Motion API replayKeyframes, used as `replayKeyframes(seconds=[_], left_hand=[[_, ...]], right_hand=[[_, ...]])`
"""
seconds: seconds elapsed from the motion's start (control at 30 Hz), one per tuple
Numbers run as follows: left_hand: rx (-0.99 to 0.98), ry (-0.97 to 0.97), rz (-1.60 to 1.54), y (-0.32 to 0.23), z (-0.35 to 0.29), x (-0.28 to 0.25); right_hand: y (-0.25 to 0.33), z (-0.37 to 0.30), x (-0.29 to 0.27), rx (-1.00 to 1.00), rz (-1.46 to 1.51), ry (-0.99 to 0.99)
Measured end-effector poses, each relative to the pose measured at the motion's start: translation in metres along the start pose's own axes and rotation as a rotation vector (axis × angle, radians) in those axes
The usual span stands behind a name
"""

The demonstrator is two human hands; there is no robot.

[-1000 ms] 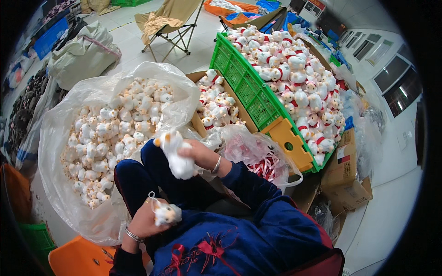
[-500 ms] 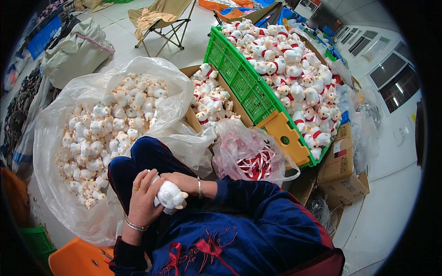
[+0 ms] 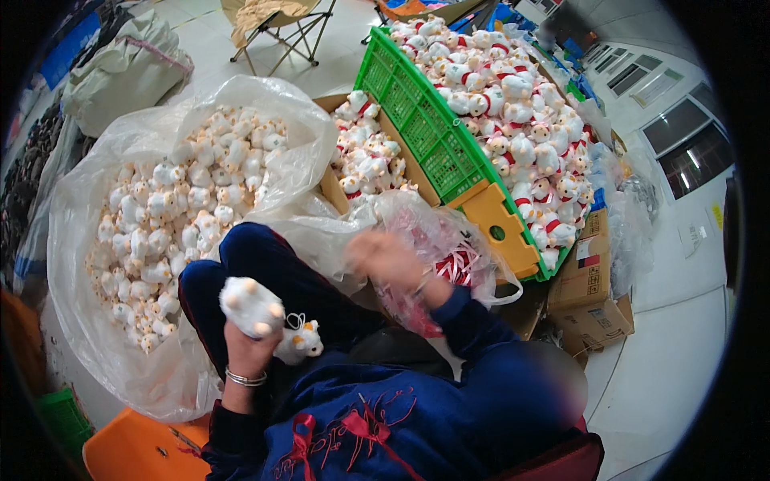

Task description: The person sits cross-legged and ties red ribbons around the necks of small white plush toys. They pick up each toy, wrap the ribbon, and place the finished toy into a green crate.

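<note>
My left hand (image 3: 247, 349) grips a white plush animal toy (image 3: 252, 306), raised over my lap with its pale stubby feet turned up. Just right of that hand, low over my lap, is another white plush toy (image 3: 300, 343) with a thin white string loop; whether my fingers touch it I cannot tell. My right hand (image 3: 387, 255) is smeared by motion beside a clear pinkish plastic bag (image 3: 405, 212). Inside that bag are red and pale ribbons (image 3: 455, 266).
At left, a big clear plastic sack (image 3: 76, 232) holds many white plush toys. A cardboard box (image 3: 411, 164) and a green crate (image 3: 429, 128) ahead hold toys with red neck ribbons. Brown cartons (image 3: 589, 309) stand at right, an orange seat (image 3: 132, 449) at lower left.
My hands have separated. The left hand has tilted a toy feet-up, and the second toy with its loop now shows beside it. My right hand has moved right and forward to the ribbon bag.
</note>
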State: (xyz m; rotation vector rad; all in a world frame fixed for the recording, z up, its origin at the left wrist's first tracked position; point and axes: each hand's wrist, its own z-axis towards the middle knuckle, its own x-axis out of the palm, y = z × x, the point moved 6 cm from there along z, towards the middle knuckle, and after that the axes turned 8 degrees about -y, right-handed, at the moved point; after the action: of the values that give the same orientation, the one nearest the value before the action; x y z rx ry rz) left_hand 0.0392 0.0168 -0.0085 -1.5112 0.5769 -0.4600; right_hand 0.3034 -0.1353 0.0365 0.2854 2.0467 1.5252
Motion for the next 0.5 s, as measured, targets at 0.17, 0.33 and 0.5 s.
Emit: replayKeyframes(seconds=[0.17,0.33,0.5], left_hand=[[-0.020,-0.165,-0.061,0.026,-0.009,-0.039],[-0.105,-0.164,-0.082,0.027,-0.013,-0.041],[-0.072,-0.220,-0.012,0.035,-0.012,-0.050]], right_hand=[[-0.104,-0.031,-0.205,0.183,-0.354,-0.583],[-0.205,-0.072,-0.173,0.222,-0.850,-0.367],[-0.254,-0.094,-0.157,0.405,-0.786,-0.357]])
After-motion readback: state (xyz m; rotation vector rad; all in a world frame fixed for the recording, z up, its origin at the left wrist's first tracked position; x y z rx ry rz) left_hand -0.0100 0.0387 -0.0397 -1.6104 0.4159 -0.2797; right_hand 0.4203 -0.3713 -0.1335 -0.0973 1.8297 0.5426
